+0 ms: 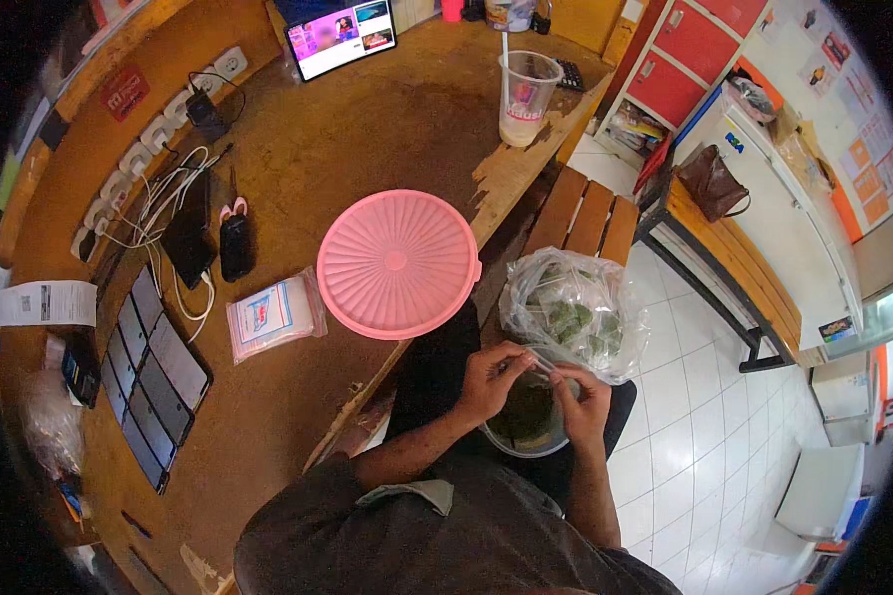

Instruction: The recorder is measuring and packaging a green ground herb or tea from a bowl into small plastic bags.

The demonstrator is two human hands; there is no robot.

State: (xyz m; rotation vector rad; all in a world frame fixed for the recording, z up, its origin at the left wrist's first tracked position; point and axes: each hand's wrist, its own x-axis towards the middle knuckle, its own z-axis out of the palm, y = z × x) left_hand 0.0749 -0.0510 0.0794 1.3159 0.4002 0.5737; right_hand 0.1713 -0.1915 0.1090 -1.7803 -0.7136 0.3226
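Note:
Above a round tub (528, 416) of dark green contents on the lap, both hands pinch a piece of clear plastic (542, 360), perhaps a small bag's edge. My left hand (491, 379) grips its left side with thumb and fingers. On its right side, my right hand (582, 401) holds it with the fingertips. Just beyond the hands, a large clear plastic bag (573, 316) with green-filled packets inside rests on the slatted bench. A pink round ribbed lid (398, 264) lies at the table's edge, and a packet of plastic bags (274, 314) lies left of it.
The wooden table (290, 163) holds a plastic cup with a straw (525, 100), a tablet (342, 37), several phones (156, 379), a black pouch (237, 242) and tangled white cables (160, 201). A slatted wooden bench (584, 212) stands right of the table. Further right, a brown bag (712, 182) sits on another bench.

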